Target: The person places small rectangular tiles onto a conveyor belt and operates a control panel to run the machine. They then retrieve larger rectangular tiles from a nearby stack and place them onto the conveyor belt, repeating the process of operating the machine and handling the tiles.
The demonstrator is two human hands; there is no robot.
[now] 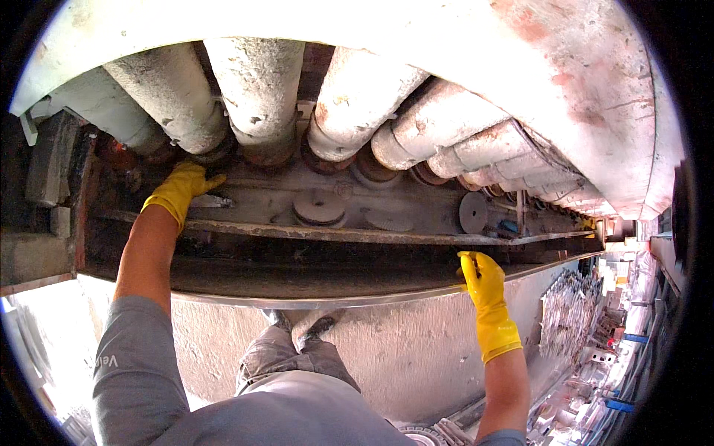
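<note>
**Gloved hands at a row of dusty rollers**

An industrial hall fills the background, with stacked metal parts [569, 312] and blue fittings crowding the far right side, and a pale concrete floor [416, 357] below. Across the top curves a large, whitish housing [565, 67] stained with rust-red patches. Beneath it runs a row of thick grey cylinders [260, 82], caked in dust, side by side and shrinking toward the right. Under the cylinders lies a long dark metal trough [349, 256] with a bright lower edge, its floor coated in grime. Several flat round discs [320, 209] sit on the trough's inner ledge, one more disc [473, 212] standing on edge farther right.

The person wears a grey short-sleeved shirt and dusty trousers; a shoe [316, 327] shows below the trough's rim. Both hands wear yellow rubber gloves. The left hand [181, 187] reaches deep into the trough, just below the cylinders, fingers partly curled, resting against the grimy back wall; a small pale metal piece [212, 201] lies just beside its fingertips, touching or nearly so, and I cannot tell whether it is gripped. The right hand [482, 279] is closed over the trough's front edge, well apart from the left.
</note>
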